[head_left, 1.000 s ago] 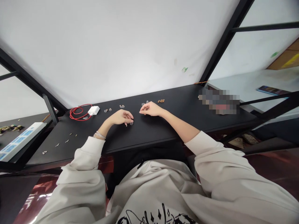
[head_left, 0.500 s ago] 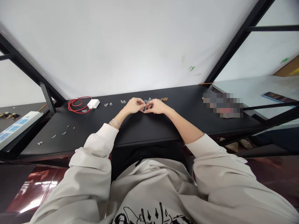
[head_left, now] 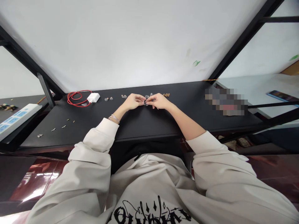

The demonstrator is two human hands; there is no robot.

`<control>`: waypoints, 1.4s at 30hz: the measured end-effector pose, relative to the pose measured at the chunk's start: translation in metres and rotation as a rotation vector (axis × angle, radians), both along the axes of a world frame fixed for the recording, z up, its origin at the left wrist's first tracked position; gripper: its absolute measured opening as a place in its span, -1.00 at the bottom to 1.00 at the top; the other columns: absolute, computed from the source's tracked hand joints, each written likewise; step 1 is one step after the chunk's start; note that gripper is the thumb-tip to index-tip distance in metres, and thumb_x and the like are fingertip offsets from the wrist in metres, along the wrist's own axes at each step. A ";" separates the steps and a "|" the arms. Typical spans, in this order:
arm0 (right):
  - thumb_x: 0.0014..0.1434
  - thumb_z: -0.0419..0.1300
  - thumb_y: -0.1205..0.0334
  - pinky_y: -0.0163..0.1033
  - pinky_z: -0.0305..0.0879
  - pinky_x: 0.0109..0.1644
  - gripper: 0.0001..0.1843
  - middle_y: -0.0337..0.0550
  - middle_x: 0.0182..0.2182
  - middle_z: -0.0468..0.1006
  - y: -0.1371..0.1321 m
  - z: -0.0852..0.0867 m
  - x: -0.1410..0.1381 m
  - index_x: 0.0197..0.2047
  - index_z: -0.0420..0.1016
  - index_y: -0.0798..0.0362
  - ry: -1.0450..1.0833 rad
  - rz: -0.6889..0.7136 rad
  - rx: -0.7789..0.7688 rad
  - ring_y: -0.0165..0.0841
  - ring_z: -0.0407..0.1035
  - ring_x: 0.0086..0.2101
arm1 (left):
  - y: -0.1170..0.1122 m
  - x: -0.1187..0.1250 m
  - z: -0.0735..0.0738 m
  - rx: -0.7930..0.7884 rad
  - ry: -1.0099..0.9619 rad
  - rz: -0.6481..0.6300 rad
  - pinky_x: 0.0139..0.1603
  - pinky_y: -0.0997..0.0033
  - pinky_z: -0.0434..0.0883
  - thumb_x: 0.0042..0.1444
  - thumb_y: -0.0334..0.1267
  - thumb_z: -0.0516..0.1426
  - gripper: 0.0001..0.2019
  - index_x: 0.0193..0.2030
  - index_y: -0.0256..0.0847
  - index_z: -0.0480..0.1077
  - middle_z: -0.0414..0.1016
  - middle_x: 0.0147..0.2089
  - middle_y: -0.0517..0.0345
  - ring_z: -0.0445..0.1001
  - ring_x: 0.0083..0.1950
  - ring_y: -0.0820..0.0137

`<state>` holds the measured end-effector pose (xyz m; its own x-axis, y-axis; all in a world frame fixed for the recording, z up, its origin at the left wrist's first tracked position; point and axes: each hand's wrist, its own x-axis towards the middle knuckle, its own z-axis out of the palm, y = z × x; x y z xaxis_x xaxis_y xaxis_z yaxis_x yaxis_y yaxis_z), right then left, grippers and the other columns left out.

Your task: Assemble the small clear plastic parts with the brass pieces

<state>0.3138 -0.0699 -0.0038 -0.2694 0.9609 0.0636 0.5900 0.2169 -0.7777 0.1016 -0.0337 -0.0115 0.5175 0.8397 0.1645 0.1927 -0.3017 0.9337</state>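
My left hand (head_left: 136, 101) and my right hand (head_left: 158, 101) meet over the far middle of the black table (head_left: 144, 124). Thumbs and fingertips are pinched together around a small, dark, partly clear piece (head_left: 146, 102), too small to name. Just behind the fingers lie several small clear pieces (head_left: 151, 94), partly hidden by my hands. A cluster of small gold-brown pieces (head_left: 166, 95) sits right of my right hand. Left of my left hand are more small clear pieces (head_left: 124, 96), and another pair of clear pieces (head_left: 108, 99) farther left.
A white charger (head_left: 93, 97) with a red cable (head_left: 72, 100) lies at the back left. Several tiny metal bits (head_left: 63, 126) are scattered at the left. A power strip (head_left: 18, 119) stands beyond the frame, and a blurred-out flat item (head_left: 226, 102) lies at the right.
The view has shifted slightly. My fingers have spread a little apart at the pinch, so the small piece between them shows more clearly.
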 end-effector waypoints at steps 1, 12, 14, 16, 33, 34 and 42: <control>0.20 0.35 0.19 -0.35 0.27 -0.56 -0.77 -0.21 -0.63 0.51 0.000 0.000 0.000 -0.13 0.73 0.13 -0.002 -0.010 -0.007 -0.49 0.29 -0.68 | 0.001 0.000 -0.001 0.005 0.002 -0.004 0.02 0.15 0.53 -0.14 -0.48 0.41 -0.70 -0.18 -0.34 0.63 0.66 -0.23 -0.06 0.63 -0.17 0.26; 0.16 0.39 0.19 -0.36 0.26 -0.57 -0.75 -0.16 -0.59 0.56 0.000 0.001 -0.002 -0.14 0.72 0.17 0.022 0.006 0.006 -0.47 0.32 -0.66 | -0.005 0.001 0.004 -0.034 0.036 0.045 0.03 0.07 0.53 -0.19 -0.58 0.41 -0.66 -0.20 -0.38 0.59 0.64 -0.22 -0.08 0.65 -0.17 0.19; 0.16 0.39 0.20 -0.36 0.27 -0.55 -0.76 -0.16 -0.57 0.57 -0.001 0.002 -0.002 -0.14 0.72 0.16 0.017 0.006 0.007 -0.47 0.34 -0.65 | -0.005 0.001 0.004 -0.040 0.029 0.032 0.02 0.06 0.54 -0.22 -0.57 0.43 -0.66 -0.23 -0.37 0.58 0.64 -0.21 -0.09 0.65 -0.18 0.18; 0.17 0.38 0.21 -0.36 0.30 -0.51 -0.76 -0.17 -0.56 0.58 0.000 0.002 -0.002 -0.13 0.72 0.15 0.004 0.003 0.017 -0.47 0.36 -0.64 | -0.004 0.001 0.003 -0.057 0.021 0.006 0.03 0.04 0.54 -0.25 -0.55 0.45 -0.67 -0.27 -0.37 0.58 0.64 -0.23 -0.09 0.66 -0.18 0.16; 0.28 0.29 0.17 -0.37 0.30 -0.50 -0.75 -0.23 -0.64 0.51 0.002 0.000 -0.002 -0.09 0.73 0.10 -0.028 -0.007 0.030 -0.49 0.31 -0.66 | -0.007 0.001 0.004 0.069 0.049 0.087 -0.12 0.28 0.49 0.00 -0.33 0.34 -0.88 -0.31 -0.31 0.60 0.64 -0.37 -0.01 0.60 -0.34 0.33; 0.27 0.30 0.16 -0.36 0.30 -0.50 -0.74 -0.23 -0.63 0.52 0.002 -0.001 -0.001 -0.08 0.73 0.10 -0.023 -0.008 0.028 -0.48 0.31 -0.66 | -0.007 0.001 0.003 0.079 0.045 0.083 -0.14 0.29 0.49 0.00 -0.32 0.35 -0.87 -0.31 -0.32 0.60 0.64 -0.37 -0.02 0.59 -0.34 0.33; 0.15 0.43 0.19 -0.40 0.27 -0.61 -0.76 -0.13 -0.54 0.59 0.001 -0.001 -0.004 -0.16 0.72 0.16 0.108 0.001 0.008 -0.44 0.41 -0.60 | -0.004 0.001 0.000 0.147 0.079 0.101 -0.19 0.32 0.51 0.03 -0.33 0.32 -0.84 -0.22 -0.32 0.62 0.66 -0.29 -0.03 0.59 -0.34 0.35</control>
<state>0.3099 -0.0686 -0.0046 -0.2618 0.9599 0.1003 0.5028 0.2243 -0.8348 0.1030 -0.0373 -0.0114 0.4482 0.8579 0.2512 0.2999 -0.4091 0.8618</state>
